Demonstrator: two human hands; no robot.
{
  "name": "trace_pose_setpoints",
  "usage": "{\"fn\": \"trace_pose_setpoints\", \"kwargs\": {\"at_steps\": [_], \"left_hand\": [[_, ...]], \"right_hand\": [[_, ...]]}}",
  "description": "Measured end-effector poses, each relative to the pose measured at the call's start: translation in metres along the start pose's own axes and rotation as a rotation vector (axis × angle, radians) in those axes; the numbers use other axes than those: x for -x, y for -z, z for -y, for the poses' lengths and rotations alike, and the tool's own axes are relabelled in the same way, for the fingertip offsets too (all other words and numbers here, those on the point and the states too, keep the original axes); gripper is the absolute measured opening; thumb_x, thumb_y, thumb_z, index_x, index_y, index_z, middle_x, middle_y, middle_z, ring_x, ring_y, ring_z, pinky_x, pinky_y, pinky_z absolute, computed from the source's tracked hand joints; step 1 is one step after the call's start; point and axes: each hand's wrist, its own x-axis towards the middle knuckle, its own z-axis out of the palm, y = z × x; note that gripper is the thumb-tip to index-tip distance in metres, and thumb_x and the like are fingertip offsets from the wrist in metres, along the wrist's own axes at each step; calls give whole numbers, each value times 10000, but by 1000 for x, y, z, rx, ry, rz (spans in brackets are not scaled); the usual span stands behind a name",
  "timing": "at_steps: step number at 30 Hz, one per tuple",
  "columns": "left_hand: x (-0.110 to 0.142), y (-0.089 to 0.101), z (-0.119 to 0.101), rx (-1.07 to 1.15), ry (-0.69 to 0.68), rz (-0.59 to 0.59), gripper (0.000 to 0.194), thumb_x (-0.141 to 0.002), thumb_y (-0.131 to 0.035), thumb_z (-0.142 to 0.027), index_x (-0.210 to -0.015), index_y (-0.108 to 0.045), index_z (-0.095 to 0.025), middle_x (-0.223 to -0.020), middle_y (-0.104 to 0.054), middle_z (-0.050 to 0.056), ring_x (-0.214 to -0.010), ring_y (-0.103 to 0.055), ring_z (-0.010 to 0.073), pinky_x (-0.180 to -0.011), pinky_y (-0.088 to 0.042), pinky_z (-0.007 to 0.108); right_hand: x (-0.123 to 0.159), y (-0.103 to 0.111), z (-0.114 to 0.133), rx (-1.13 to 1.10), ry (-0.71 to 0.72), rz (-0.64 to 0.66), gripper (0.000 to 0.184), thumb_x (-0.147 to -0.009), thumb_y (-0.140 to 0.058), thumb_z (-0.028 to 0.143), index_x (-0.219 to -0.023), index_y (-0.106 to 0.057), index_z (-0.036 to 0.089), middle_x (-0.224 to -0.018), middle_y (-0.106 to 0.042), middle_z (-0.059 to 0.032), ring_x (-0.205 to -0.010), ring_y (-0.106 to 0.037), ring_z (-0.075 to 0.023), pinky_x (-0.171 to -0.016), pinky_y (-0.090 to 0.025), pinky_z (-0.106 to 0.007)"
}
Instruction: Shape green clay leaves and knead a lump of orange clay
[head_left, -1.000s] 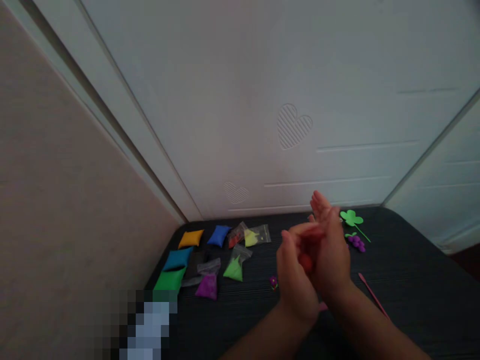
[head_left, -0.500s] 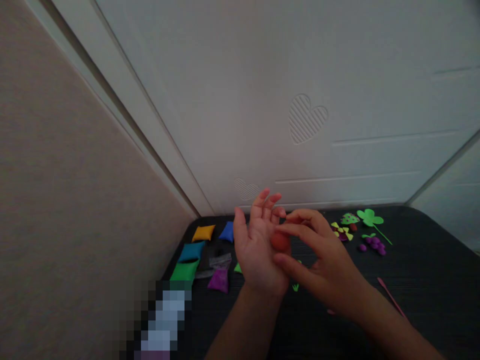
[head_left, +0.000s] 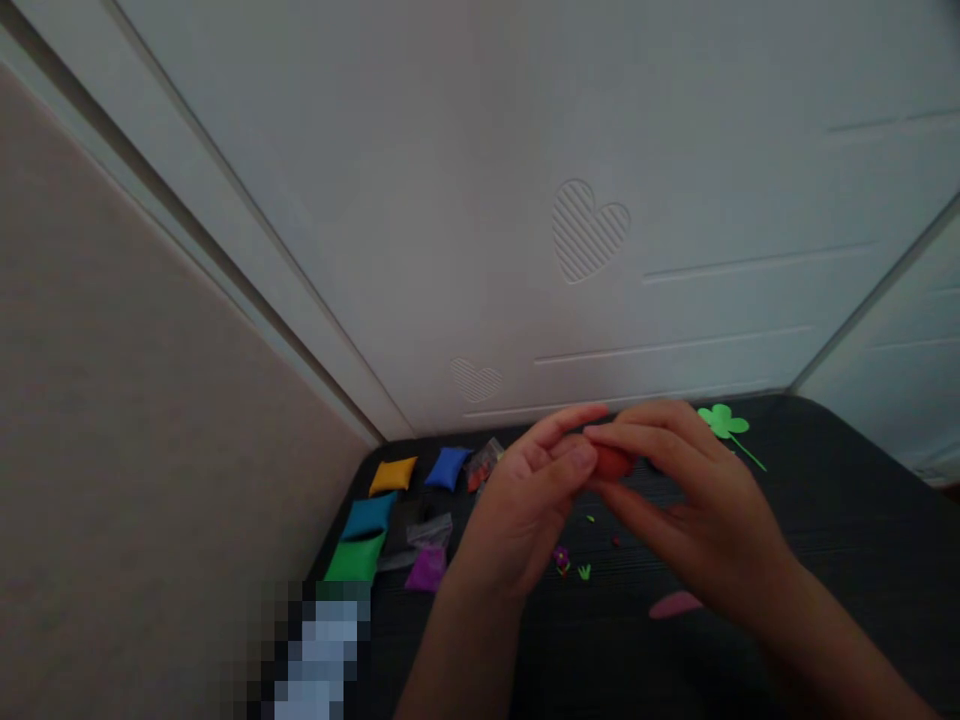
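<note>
A red-orange lump of modelling clay (head_left: 613,461) is held above the table between my two hands. My left hand (head_left: 525,490) is closed, its thumb and fingertips pressing the lump's left side. From the right, my right hand (head_left: 686,490) grips the same lump, fingers over its top and thumb beneath. Parts of the lump are hidden by the fingers. Below the hands, small green clay bits (head_left: 585,572) and a small purple clay piece with yellow (head_left: 561,556) lie on the black table (head_left: 600,650). A pink flat-ended tool (head_left: 675,604) lies under my right forearm, partly covered.
Packets in orange (head_left: 393,475), blue (head_left: 448,468), teal (head_left: 369,516), green (head_left: 355,558) and purple (head_left: 427,568) lie at the table's left. A green clover shape (head_left: 724,421) lies at the back right. A white panelled surface (head_left: 450,200) rises behind the table.
My left hand has turned from an open palm to closed fingers on the red-orange clay. The clay has moved off the palm, up and right, between both hands' fingers. The view has shifted slightly.
</note>
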Motion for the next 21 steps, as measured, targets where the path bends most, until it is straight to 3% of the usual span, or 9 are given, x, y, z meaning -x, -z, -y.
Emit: {"fn": "trace_pose_setpoints", "kwargs": {"at_steps": [4,11,21], "left_hand": [[1,1,2,38,-3,58,351,-739,-622,-220,-1084,-585,-169,-864,-655,45,-759,-615,114,-641,-459,172],[-1,5,8,106,-10,192,473,-692,-676,-257,-1137,-528,-191,-896,-650,29,-763,-629,117,-628,-471,166],[-1,5,13,157,33,269,523,-711,-649,-308,-1195,-488,-191,-868,-647,53,-800,-615,138,-678,-472,195]], "right_hand": [[3,5,-1,-184,-76,65,422,-732,-639,290,-1137,-520,296,-1107,-552,-37,-1033,-518,-203,-829,-468,-345],[3,10,1,-213,-21,79,364,-719,-657,252,-1071,-570,284,-1011,-578,-10,-950,-547,-153,-800,-469,-270],[1,12,3,-168,54,55,253,-721,-652,188,-967,-605,228,-943,-606,-16,-912,-551,-145,-786,-461,-255]]}}
